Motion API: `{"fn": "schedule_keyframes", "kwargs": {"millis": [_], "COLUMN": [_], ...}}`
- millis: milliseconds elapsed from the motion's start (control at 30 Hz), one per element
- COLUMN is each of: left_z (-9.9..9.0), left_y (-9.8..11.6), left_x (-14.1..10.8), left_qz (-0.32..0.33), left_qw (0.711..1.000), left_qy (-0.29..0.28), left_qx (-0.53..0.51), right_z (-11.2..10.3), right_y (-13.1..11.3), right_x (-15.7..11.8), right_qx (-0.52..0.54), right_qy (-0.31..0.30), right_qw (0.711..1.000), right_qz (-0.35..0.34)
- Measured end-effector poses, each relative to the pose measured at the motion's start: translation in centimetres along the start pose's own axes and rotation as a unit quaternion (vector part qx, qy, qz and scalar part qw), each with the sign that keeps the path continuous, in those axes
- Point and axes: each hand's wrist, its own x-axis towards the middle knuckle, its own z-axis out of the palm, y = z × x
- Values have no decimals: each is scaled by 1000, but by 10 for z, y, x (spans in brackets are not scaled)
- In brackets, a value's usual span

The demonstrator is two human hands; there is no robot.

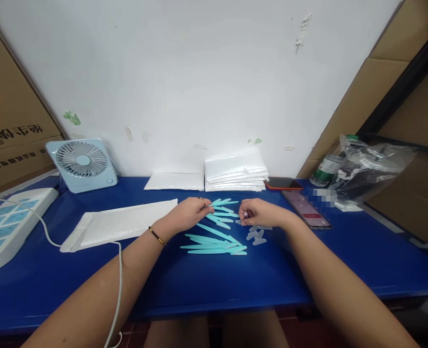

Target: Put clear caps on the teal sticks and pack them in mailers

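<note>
Several thin turquoise sticks (210, 245) lie in a loose pile on the blue table, and more of them fan out just above, beside my left hand (195, 212). The fingers of my left hand are pinched at the ends of the upper turquoise sticks. To the right, my right hand (253, 212) is curled closed near the tips of those sticks; what it holds, if anything, is too small to make out. Small translucent caps (259, 238) lie scattered just below my right hand.
A white padded envelope (120, 222) lies left, with more envelopes (235, 169) stacked by the wall. A blue fan (83, 164), a power strip (11, 222) and a white cable are left. Two phones (306, 209), a bottle (326, 169) and a plastic bag (366, 169) are right.
</note>
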Motion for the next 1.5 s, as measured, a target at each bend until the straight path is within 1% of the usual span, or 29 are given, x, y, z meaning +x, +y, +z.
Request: {"fn": "schedule_keyframes", "kwargs": {"millis": [67,167,233,267,433,533,633,667,733,800,833,867,900,967,1000,1033,1067,1100,1167,1233,1267,1333,1400,1500], "left_z": [-1,-1,-1,-1,-1,3,9,11,12,9,8,6,4,3,4,5,6,7,9,9,8,6,5,6], "left_y": [-1,-3,-5,-5,-6,-4,-3,-3,-2,-1,0,1,1,3,3,3,3,3,2,2,1,0,-2,-7], "left_x": [0,-1,-1,-1,-1,0,2,2,2,1,0,-1,-2,-4,-5,-5,-5,-6,-5,-5,-5,-5,-4,-2], "left_qz": [-6,-17,-22,-23,-23,-14,-5,-2,-1,-1,2,8,17,36,42,44,44,42,31,11,1,-21,-40,-60], "left_qw": [1000,1000,1000,1000,999,1000,999,998,998,995,994,996,997,996,994,993,993,993,994,996,997,998,995,986], "left_qy": [0,-2,-4,-7,-22,-27,-44,-40,6,60,64,47,12,-61,-85,-100,-105,-106,-101,-84,-73,-47,-26,-13], "left_qx": [-6,-16,-15,-13,-3,5,29,40,65,82,84,80,72,53,46,42,39,37,32,17,3,-37,-87,-158], "right_z": [-3,-9,-12,-14,-11,-3,6,8,8,2,-3,-8,-15,-26,-29,-32,-32,-32,-30,-28,-27,-28,-28,-25], "right_y": [0,-3,-6,-8,-13,-16,-19,-19,-17,-11,-7,-3,1,7,10,13,15,17,20,21,20,16,10,0], "right_x": [-1,-5,-8,-8,-7,-1,5,7,8,5,1,-3,-9,-20,-24,-27,-29,-30,-29,-27,-26,-25,-24,-19], "right_qx": [35,106,132,136,141,133,103,95,80,55,40,26,16,9,3,-5,-16,-27,-41,-36,-17,47,108,143], "right_qy": [10,78,121,132,140,153,162,163,176,191,188,172,141,38,-18,-64,-97,-117,-124,-101,-79,-22,35,121], "right_qw": [999,991,984,982,980,979,979,980,980,980,981,984,989,996,995,991,986,983,980,984,988,992,990,982], "right_qz": [15,21,6,-2,-23,-39,-63,-63,-41,-6,12,29,45,82,100,117,131,141,147,141,134,113,83,39]}}
